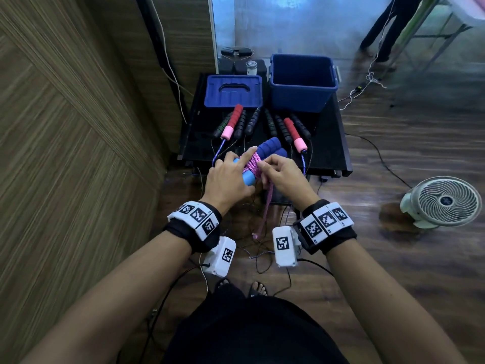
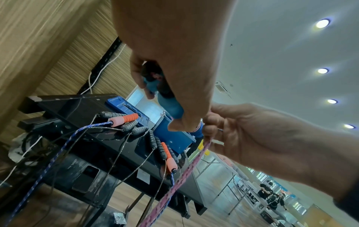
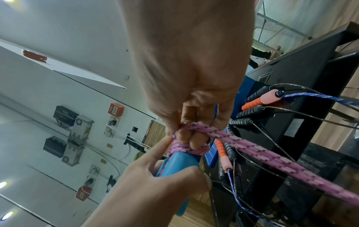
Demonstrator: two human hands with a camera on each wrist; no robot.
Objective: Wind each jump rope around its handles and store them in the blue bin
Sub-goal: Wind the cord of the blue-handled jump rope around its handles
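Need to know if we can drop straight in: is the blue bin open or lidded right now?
Open. The blue bin shows a dark bare interior in the head view, and its lid lies flat beside it on the black table.

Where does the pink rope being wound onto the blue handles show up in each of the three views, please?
Head: pink rope at centre, wound between both hands.
Left wrist: a strand running from centre to the bottom edge.
Right wrist: coils at centre, tail running to the lower right.
Shared landmark: red-and-pink handle.

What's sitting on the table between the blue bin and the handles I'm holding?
In the head view, loose jump rope handles lie between the blue bin and the held blue handles.
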